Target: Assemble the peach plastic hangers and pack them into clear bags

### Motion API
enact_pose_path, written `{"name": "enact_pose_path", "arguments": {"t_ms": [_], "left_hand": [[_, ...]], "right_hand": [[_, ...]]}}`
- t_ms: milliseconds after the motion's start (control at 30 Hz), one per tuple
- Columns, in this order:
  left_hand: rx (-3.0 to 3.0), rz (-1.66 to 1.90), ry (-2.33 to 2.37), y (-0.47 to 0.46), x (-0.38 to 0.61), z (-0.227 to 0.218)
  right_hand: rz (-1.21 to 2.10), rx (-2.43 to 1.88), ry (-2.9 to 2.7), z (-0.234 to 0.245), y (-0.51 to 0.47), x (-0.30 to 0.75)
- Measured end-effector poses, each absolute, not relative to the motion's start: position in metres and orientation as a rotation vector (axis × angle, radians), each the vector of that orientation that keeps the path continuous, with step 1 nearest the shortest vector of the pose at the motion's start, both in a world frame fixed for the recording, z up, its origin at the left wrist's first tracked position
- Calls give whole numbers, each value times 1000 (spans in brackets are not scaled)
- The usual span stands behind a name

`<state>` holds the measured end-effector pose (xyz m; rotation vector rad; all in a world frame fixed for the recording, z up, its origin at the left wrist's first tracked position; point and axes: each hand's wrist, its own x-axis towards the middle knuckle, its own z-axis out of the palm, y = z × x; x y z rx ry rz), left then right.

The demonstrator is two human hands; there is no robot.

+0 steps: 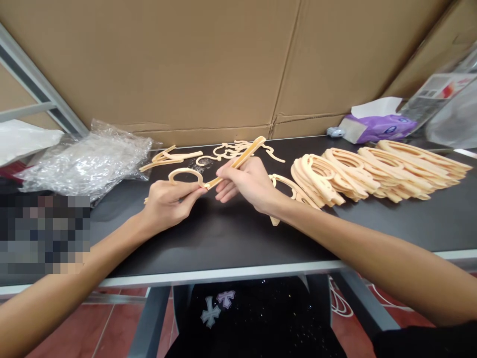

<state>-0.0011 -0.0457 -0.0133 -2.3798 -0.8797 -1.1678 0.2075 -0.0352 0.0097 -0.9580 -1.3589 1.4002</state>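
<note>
My left hand [166, 203] is closed around the left part of a cream plastic folding clothes hanger [250, 152], and a curved section rises above its fingers. My right hand [250, 183] pinches the hanger's straight arm, which slants up to the right. The two hands meet near a joint at the middle, where fingertips hide some detail. Behind them lie several loose cream hooks [219, 153] in a tangle. Several slim arm pieces [171, 158] rest to the left of these. Just beyond my right forearm, another hanger piece [285, 181] is partly covered.
Rows of stacked cream hangers [350, 171] fill the right of the black table [223, 238]. A purple tissue pack [383, 127] stands behind them. Clear plastic wrapping [93, 161] is heaped at left, near a metal frame [40, 74]. Cardboard [167, 64] walls the back.
</note>
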Motion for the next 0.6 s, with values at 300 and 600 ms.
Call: {"name": "enact_pose_path", "arguments": {"t_ms": [300,600], "left_hand": [[-2372,-908,-702,-49,1,-14],[-2311,-829,-677,-53,8,-16]], "right_hand": [[1195,-1085,-1447,8,-44,206],[1161,-1088,-1421,2,-42,203]]}}
